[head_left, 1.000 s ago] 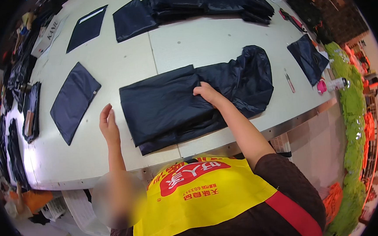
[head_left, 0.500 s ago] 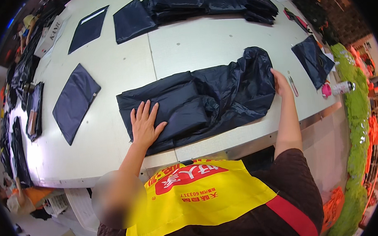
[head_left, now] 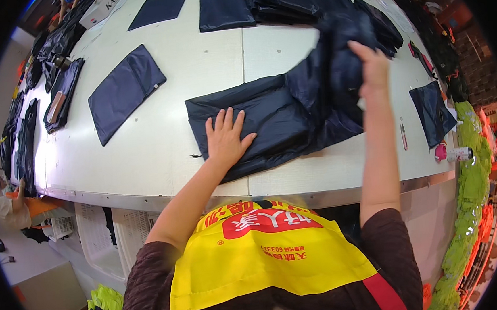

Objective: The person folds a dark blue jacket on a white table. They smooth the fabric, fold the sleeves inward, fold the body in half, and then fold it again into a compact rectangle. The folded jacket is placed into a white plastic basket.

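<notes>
A dark navy piece of thin, shiny fabric [head_left: 260, 117] lies partly folded on the pale table in front of me. My left hand [head_left: 226, 138] rests flat on its left half, fingers spread. At the other end, my right hand [head_left: 374, 72] is closed on the fabric and holds that end raised off the table. Motion blurs the lifted part and the right fingertips. The left half lies smooth under my palm, while the cloth bunches toward the right.
A flat folded dark piece [head_left: 126, 94] lies to the left, another [head_left: 160, 8] farther back. Folded dark pieces [head_left: 295, 2] are stacked at the far side. Thread snips [head_left: 403, 134], a pink-lidded bottle [head_left: 456, 153] and a dark folded item [head_left: 432, 114] are at the right.
My right hand has lifted the fabric's right end up and away from me. My left hand stays flat on the left half. The whole view has shifted.
</notes>
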The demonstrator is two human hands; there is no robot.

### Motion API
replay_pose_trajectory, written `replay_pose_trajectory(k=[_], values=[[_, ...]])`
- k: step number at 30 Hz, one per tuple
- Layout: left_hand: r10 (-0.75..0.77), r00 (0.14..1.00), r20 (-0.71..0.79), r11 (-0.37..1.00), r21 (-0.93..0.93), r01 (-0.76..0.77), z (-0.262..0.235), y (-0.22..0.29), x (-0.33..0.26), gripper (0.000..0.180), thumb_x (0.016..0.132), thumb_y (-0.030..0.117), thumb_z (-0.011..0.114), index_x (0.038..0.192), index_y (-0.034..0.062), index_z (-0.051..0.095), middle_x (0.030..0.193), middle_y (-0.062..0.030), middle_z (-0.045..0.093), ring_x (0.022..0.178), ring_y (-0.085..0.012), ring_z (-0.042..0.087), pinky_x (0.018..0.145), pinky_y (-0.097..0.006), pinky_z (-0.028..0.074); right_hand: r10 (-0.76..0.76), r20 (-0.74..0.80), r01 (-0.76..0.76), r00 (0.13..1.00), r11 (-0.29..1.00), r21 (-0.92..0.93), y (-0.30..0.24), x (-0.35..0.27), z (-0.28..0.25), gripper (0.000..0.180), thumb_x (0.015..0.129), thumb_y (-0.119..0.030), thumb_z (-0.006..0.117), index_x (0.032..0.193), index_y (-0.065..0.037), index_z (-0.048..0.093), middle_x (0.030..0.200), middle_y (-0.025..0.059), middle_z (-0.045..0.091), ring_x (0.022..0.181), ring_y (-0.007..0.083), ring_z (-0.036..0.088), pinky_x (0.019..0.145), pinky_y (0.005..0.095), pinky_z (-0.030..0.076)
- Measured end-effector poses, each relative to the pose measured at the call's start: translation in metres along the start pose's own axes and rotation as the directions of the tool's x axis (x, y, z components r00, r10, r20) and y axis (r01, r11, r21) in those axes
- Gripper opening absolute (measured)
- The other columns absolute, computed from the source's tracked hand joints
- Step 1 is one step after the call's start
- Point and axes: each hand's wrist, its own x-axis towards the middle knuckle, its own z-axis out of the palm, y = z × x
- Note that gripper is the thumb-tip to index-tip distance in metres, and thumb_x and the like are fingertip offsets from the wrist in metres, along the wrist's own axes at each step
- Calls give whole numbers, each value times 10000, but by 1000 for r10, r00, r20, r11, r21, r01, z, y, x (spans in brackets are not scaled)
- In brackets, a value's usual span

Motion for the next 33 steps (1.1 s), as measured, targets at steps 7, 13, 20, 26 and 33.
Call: replay_pose_trajectory(k=[7, 13, 20, 26, 33], values=[[-19, 1000, -15, 997, 73, 20, 16, 25, -28, 575, 865, 452, 547, 1320, 108, 479, 1365, -156, 444, 1273, -279, 389, 1054, -474, 256, -122, 812, 796, 571, 325, -511, 131, -206, 172, 307, 661, -237, 729, 880, -81, 581, 896, 157, 619, 971, 354, 550, 889, 474, 411], [252, 967, 27, 833, -514, -203, 16, 31, -66, 538, 877, 424, 547, 1305, 103, 495, 1333, -152, 479, 1241, -267, 431, 1040, -429, 298, -47, 848, 849, 528, 4, -529, 184, -226, 189, 255, 768, -191, 595, 980, -73, 517, 934, 152, 635, 989, 306, 549, 932, 591, 313], [644, 528, 554, 539, -818, 200, -55, 37, -63, 440, 911, 350, 549, 1257, 78, 538, 1210, -148, 577, 1143, -246, 536, 984, -355, 386, -156, 986, 996, 55, -55, -64, 194, -200, 145, 103, 795, -143, 508, 868, -106, 571, 887, 143, 628, 994, 297, 563, 964, 559, 315], [337, 874, 351, 563, -819, 112, -125, 20, 10, 332, 870, 256, 614, 1136, 57, 611, 1059, -136, 653, 1050, -269, 599, 909, -353, 441, -66, 987, 989, -148, 14, 149, 156, -122, 34, 74, 800, -170, 523, 820, -107, 557, 916, 52, 636, 1111, 258, 517, 1089, 506, 240], [374, 924, 75, 925, -108, -365, -17, 24, 25, 661, 758, 517, 620, 1317, 193, 481, 1401, -137, 394, 1310, -365, 323, 968, -671, 243, 418, 864, 950, 279, 9, -311, 91, -132, 5, 165, 770, -125, 593, 916, -64, 642, 919, 81, 658, 1071, 259, 558, 934, 501, 394]])
